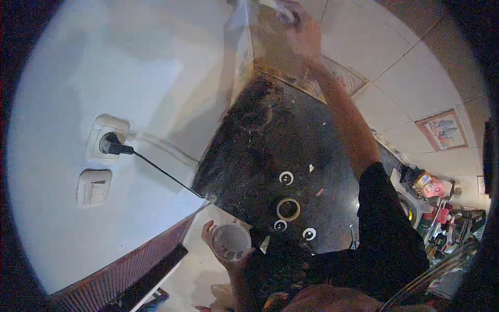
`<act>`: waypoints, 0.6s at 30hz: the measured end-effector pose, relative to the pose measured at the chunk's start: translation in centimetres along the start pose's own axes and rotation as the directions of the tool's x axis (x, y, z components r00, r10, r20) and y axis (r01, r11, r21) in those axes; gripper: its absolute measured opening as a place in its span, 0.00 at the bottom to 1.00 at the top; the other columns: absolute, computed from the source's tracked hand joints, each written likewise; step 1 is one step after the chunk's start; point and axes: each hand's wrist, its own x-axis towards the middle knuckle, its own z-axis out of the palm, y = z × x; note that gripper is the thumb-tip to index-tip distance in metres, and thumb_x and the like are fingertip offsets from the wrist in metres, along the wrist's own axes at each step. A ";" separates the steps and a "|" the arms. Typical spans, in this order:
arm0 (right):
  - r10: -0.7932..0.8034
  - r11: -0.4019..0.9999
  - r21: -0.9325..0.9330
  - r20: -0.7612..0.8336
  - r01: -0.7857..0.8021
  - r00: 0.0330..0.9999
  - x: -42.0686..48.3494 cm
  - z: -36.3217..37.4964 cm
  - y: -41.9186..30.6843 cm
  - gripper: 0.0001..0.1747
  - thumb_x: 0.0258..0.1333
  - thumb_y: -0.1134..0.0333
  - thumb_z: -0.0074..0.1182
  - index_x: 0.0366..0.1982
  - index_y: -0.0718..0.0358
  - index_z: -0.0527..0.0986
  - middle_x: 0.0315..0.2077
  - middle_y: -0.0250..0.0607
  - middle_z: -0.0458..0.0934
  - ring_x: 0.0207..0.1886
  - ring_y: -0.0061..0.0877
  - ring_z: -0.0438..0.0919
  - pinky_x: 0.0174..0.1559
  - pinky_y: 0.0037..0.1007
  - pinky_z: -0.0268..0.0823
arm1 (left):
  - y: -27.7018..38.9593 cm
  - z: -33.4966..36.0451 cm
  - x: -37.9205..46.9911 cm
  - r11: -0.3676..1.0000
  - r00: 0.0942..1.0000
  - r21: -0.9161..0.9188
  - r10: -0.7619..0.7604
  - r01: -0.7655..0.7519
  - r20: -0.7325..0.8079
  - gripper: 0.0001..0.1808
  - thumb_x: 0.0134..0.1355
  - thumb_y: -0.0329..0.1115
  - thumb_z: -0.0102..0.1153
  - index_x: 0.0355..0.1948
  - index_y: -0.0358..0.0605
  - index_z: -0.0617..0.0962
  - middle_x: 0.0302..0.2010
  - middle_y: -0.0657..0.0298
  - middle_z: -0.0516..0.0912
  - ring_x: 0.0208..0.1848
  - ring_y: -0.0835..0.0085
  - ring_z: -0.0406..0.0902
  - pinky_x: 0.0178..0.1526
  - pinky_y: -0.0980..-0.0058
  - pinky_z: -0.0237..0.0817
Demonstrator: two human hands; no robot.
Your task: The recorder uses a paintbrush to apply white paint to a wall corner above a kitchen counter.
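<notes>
My left hand [230, 255] holds a round, translucent tub [232, 241] at the lower middle, below the corner of a dark countertop [308, 140]. At the top, my right hand [306, 33] reaches to the tiled wall near the room corner and grips something whitish with a round part [286, 16]; blur hides what it is. A ring-shaped roll of tape [288, 209] lies on the countertop. Around it are white discs with dark rings, one above [286, 178], one just below [280, 225] and one to the lower right [309, 234].
On the left wall, a black plug [113, 144] with a cord sits in a socket above a light switch [94, 188]. White scraps [311, 167] dot the countertop. Utensils and dishes [448, 230] crowd the far right. Decorated tiles [443, 129] mark the right wall.
</notes>
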 end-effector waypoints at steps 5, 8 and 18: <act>-0.569 0.815 -0.238 -0.152 0.529 0.808 -3.8 6.3 9.7 0.27 0.61 0.52 0.60 0.57 0.57 0.78 0.47 0.49 0.84 0.48 0.48 0.82 0.49 0.50 0.74 | -1.5 -1.4 -0.8 0.931 0.961 0.245 0.246 -0.270 0.125 0.67 0.31 0.63 0.87 0.70 0.47 0.65 0.70 0.51 0.60 0.67 0.55 0.65 0.64 0.58 0.66; 0.014 0.834 -0.541 0.223 0.112 0.975 -6.3 8.0 13.5 0.27 0.63 0.49 0.58 0.57 0.59 0.78 0.49 0.49 0.83 0.52 0.46 0.82 0.52 0.49 0.74 | -3.2 -2.4 -0.4 0.943 0.969 0.237 0.207 -0.234 0.137 0.67 0.31 0.62 0.87 0.70 0.47 0.66 0.70 0.50 0.60 0.67 0.55 0.65 0.65 0.57 0.66; -0.144 0.814 -0.505 0.304 0.288 0.942 -1.2 1.8 2.2 0.27 0.58 0.47 0.59 0.55 0.52 0.80 0.43 0.53 0.85 0.44 0.47 0.85 0.48 0.48 0.79 | -1.4 -1.3 0.1 0.923 0.949 0.227 0.287 -0.311 0.134 0.67 0.30 0.65 0.86 0.69 0.46 0.66 0.69 0.49 0.61 0.64 0.55 0.68 0.59 0.58 0.71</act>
